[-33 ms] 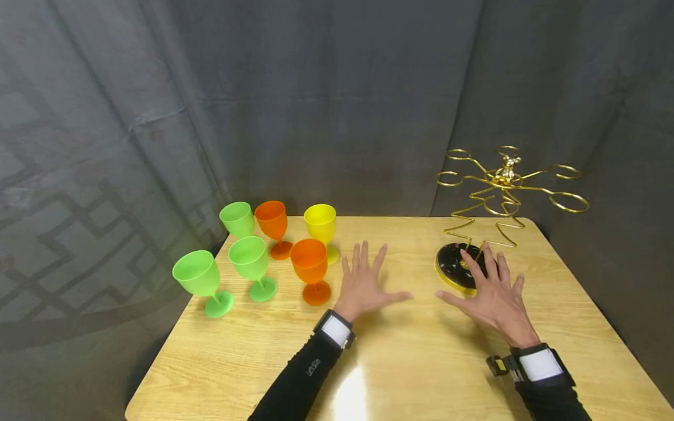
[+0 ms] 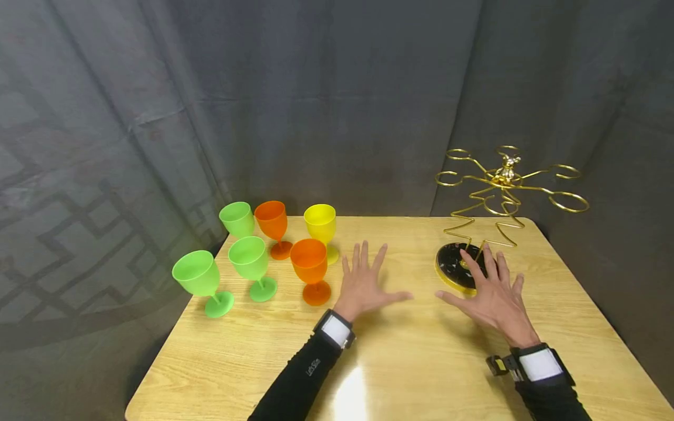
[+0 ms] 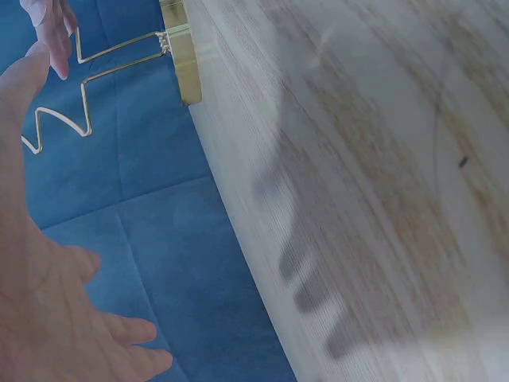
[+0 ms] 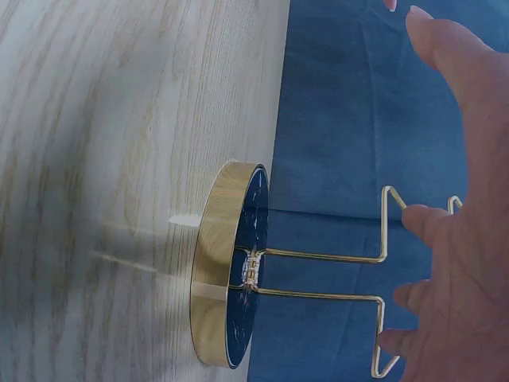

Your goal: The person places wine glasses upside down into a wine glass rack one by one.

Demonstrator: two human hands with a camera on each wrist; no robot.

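Note:
My left hand [image 2: 364, 287] hovers palm down with its fingers spread and holds nothing. Just left of it stand an orange goblet [image 2: 309, 261] and, farther back, a yellow goblet [image 2: 320, 223]. My right hand [image 2: 495, 299], also spread and holding nothing, is in front of a gold wire glass rack [image 2: 504, 180] and overlaps its round black base [image 2: 457, 266] in the head view. A small gold bear figure [image 2: 508, 169] tops the rack, whose ring-ended arms carry no goblets. In the right wrist view, the base's gold rim [image 4: 213, 263] sits on the tabletop, beyond the fingers [image 4: 421, 223].
Farther left are a second orange goblet [image 2: 271, 220] and three green goblets, one at the front left [image 2: 197, 273], one in the middle [image 2: 249, 258] and one at the back [image 2: 237, 219]. All stand upright on the light wooden table [image 2: 237, 362]. A grey curtain [image 2: 337, 105] hangs behind.

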